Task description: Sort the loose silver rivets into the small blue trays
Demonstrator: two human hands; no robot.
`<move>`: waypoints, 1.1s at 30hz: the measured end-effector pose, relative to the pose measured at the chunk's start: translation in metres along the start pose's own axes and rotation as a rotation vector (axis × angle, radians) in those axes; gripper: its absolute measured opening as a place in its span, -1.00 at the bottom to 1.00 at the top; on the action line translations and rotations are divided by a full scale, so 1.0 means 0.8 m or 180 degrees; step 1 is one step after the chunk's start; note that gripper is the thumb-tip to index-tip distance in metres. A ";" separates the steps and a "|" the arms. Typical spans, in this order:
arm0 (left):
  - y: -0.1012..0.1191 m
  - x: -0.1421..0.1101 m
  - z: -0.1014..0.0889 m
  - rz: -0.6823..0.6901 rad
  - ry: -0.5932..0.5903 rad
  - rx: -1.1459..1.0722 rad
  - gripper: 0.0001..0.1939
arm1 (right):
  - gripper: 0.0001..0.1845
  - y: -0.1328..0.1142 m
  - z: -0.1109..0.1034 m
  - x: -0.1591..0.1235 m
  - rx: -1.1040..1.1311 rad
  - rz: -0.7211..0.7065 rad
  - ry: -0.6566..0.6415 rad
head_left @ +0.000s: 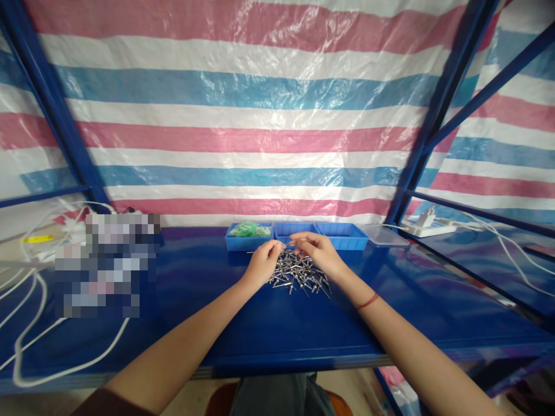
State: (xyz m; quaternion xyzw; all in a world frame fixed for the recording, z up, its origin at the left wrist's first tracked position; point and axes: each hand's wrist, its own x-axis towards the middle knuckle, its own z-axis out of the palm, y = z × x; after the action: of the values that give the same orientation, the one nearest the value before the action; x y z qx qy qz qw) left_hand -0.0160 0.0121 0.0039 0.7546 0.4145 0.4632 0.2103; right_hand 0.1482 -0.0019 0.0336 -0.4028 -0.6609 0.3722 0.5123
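Note:
A heap of small silver rivets or pins (299, 276) lies on the blue table top (269, 329), just in front of me. My left hand (262, 264) rests at the heap's left edge, fingers curled in a pinch on something thin that I cannot make out. My right hand (318, 252) hovers over the heap's far side, fingers bent and pinched together near the left hand's fingertips. A red band circles my right wrist.
Three blue trays (342, 237) stand in a row behind the heap; the left one (249, 234) holds green pieces. A clear lid (385, 236) lies to their right. White cables (26, 341) loop on the left; a power strip (427, 225) sits at the right. Striped tarp behind.

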 end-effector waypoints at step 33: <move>0.013 -0.003 -0.001 0.0052 0.0276 -0.0400 -0.77 | -0.69 0.001 -0.006 -0.005 -0.1712 -0.1056 -0.0280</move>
State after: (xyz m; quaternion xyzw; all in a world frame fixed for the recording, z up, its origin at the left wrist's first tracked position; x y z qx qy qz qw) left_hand -0.0127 0.0043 0.0098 0.7225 0.3871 0.5223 0.2352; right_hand 0.1533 -0.0048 0.0324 -0.3940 -0.8138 0.1125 0.4121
